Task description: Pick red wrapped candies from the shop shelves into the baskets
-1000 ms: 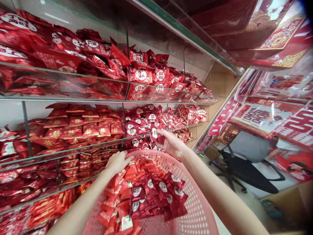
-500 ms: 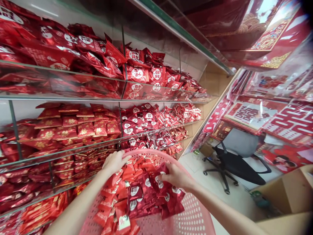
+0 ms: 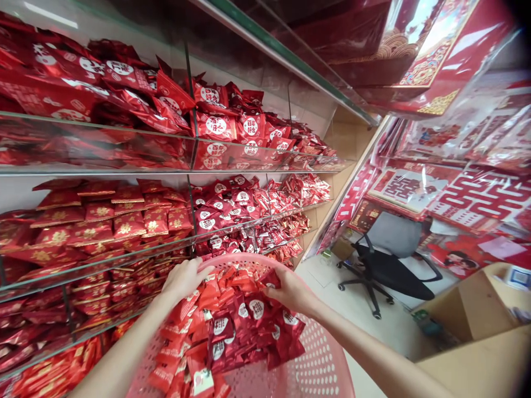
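Observation:
A pink perforated basket [image 3: 327,354] sits low in front of me, holding bright red packets [image 3: 170,354] on its left and dark red packets with white heart labels [image 3: 244,331] in its middle and right. My left hand [image 3: 185,279] rests at the basket's far left rim, fingers curled over it beside the bright red packets. Inside the far right part, my right hand [image 3: 288,290] has thumb and fingers around a dark red packet [image 3: 269,278] near the rim. The fingertips of my left hand are partly hidden.
Glass shelves [image 3: 149,172] full of red packets rise on the left and ahead. To the right are a black office chair [image 3: 385,271], cardboard boxes [image 3: 460,354] and hanging red decorations [image 3: 468,193].
The view has shifted slightly to the right. My right hand has moved a little toward the far rim, off the labelled packets it was touching. My left hand stays at the rim.

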A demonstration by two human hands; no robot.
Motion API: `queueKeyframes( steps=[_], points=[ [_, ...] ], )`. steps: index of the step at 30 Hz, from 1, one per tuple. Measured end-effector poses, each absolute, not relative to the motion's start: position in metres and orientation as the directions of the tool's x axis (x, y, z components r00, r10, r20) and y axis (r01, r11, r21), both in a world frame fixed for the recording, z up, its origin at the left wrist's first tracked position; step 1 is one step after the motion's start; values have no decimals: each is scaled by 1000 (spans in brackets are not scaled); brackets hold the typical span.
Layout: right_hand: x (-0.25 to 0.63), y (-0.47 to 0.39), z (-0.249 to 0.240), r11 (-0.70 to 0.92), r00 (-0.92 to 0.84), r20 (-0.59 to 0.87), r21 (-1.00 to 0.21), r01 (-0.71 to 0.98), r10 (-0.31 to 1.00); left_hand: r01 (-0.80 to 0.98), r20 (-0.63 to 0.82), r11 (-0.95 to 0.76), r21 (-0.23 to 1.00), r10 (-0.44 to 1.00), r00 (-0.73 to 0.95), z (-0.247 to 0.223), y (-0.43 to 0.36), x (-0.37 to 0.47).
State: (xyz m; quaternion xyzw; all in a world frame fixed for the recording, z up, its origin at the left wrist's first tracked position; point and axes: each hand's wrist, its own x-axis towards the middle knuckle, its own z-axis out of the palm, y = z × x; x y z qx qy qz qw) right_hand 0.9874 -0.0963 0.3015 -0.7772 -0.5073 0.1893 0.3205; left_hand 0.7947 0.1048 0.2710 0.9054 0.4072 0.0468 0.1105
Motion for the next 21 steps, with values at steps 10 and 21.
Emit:
queueKeyframes(
  steps=[10,21],
  points=[
    [992,-103,316,-388,383,-59,-154,909,922,724,-4,-655,216,741,672,267,109,795],
    [969,-104,284,-364,358,75,91,927,931,723,22,-634,276,756,654,261,111,793]
  ],
)
